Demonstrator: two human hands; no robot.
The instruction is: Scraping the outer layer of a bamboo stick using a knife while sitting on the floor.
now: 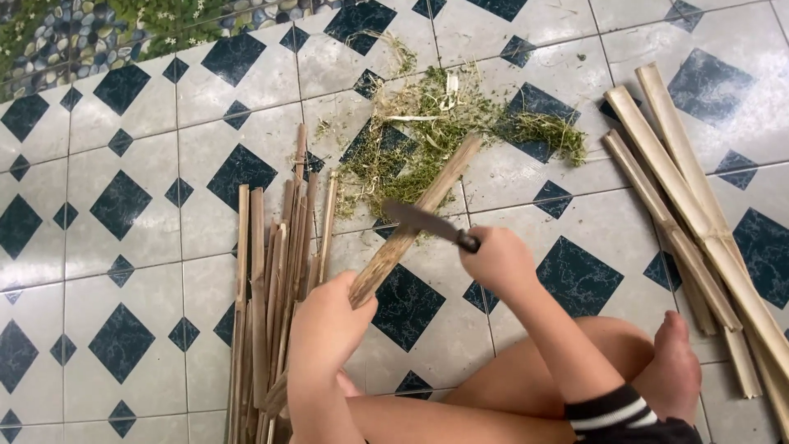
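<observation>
Head view: bamboo strip (415, 216) in left hand (333, 316), knife (429, 222) across it.

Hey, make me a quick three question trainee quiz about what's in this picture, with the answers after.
1. True or false: the right hand holds a knife.
2. What does the left hand grip?
3. Where do the green shavings lie: A, on the tiled floor beyond the stick; B, on the person's lap?

Key
1. True.
2. A bamboo stick, angled away from the person.
3. A.
</observation>
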